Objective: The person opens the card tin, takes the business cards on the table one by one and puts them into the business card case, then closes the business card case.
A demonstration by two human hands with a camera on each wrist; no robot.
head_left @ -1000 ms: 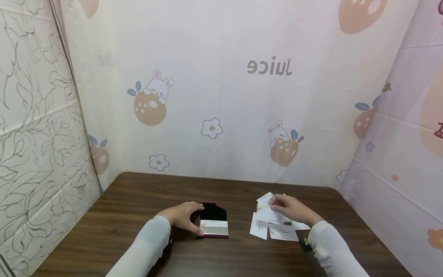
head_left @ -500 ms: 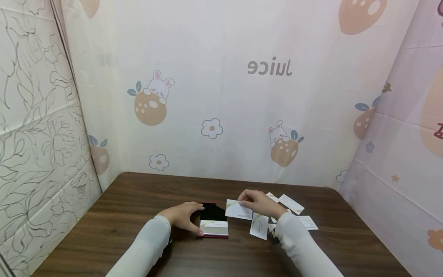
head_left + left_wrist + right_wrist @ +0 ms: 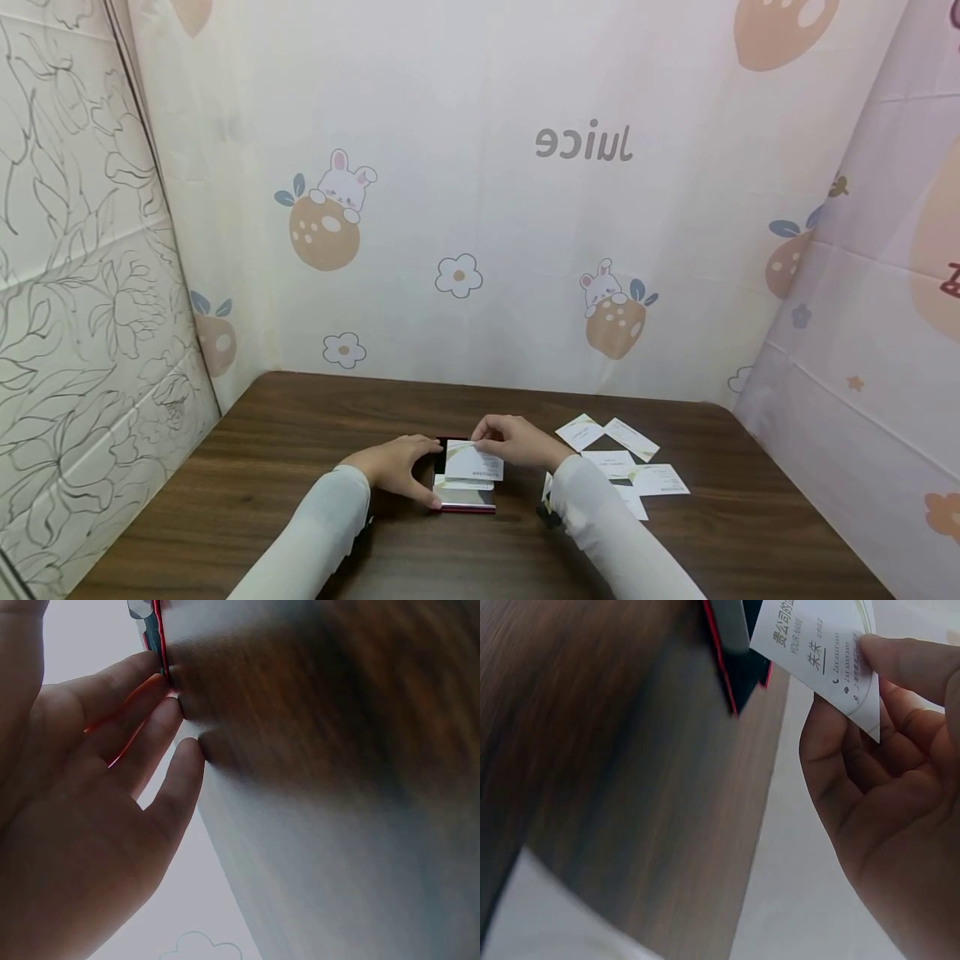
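An open card case (image 3: 463, 497) with a red rim and black lid lies on the dark wooden table (image 3: 300, 433), and also shows in the right wrist view as the card case (image 3: 731, 645). My left hand (image 3: 397, 468) grips its left side, fingertips on the red edge (image 3: 157, 645). Over the case, my right hand (image 3: 517, 442) pinches a white business card (image 3: 474, 460) between thumb and fingers. Printed text on the business card (image 3: 817, 652) is visible up close. The case's inside is mostly hidden by the card.
Several loose white business cards (image 3: 626, 462) lie scattered on the table to the right of the case. Patterned fabric walls (image 3: 480, 208) close in the table at the back and on both sides.
My right hand lifted one card from the scattered pile and carried it leftward until it sits over the open case. The left hand stayed on the case.
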